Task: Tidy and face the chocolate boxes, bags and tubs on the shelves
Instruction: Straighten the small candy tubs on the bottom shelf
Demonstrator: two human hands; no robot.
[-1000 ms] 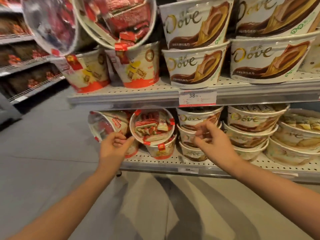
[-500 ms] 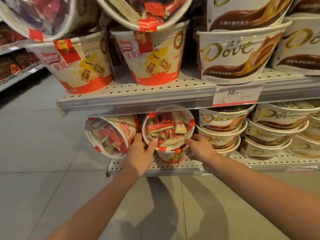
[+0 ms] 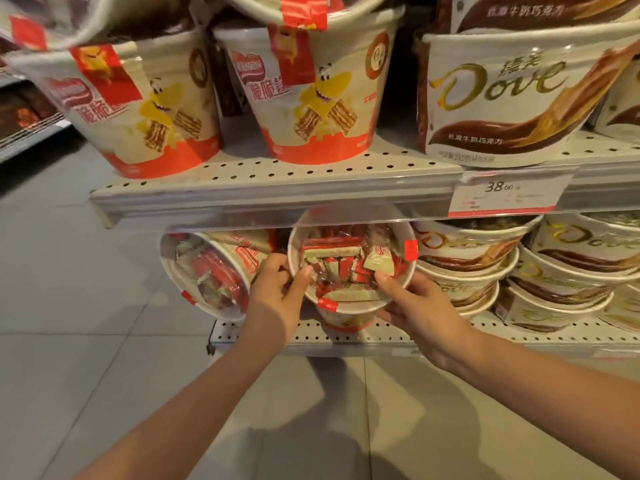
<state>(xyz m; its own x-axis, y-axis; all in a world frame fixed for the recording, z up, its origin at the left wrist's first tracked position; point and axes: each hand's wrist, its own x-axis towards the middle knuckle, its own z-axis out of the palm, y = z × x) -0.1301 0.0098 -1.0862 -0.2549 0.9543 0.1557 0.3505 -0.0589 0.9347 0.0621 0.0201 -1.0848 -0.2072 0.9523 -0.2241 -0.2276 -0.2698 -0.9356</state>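
Your left hand (image 3: 277,292) and right hand (image 3: 412,306) both grasp the tipped wafer tub (image 3: 349,261) on the lower shelf (image 3: 346,336), mid-straightening; next, likely stand it upright, label forward.

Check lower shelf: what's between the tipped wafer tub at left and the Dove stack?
Head view: one wafer tub, clear lid outward, held by left hand and right hand.

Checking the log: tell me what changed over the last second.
Both hands reached in to the lower shelf and took hold of the tipped wafer tub: left hand on its left rim, right hand at lower right. The tubs alongside stayed put.
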